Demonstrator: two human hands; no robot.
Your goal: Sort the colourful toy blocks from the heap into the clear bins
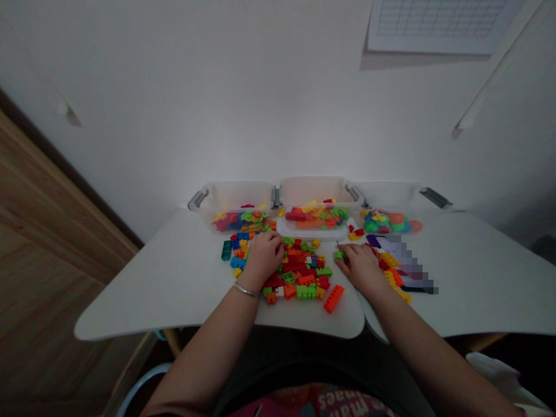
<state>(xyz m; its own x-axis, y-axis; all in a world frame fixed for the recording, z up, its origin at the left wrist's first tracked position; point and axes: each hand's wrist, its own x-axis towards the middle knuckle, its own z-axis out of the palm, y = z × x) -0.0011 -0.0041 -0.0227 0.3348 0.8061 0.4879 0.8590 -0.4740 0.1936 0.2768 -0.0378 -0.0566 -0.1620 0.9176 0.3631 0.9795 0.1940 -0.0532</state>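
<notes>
A heap of coloured plastic building bricks lies on the white table in front of me. My left hand rests on the heap's left side, fingers curled down over the bricks, a thin bracelet on the wrist. My right hand lies at the heap's right edge, fingertips pinched on a small green brick. An orange brick sits alone near the front edge.
Three clear plastic bins stand against the wall: left bin, middle bin, right bin, each holding coloured pieces. A row of yellow and orange bricks lies right of my right hand. A wooden panel is at left.
</notes>
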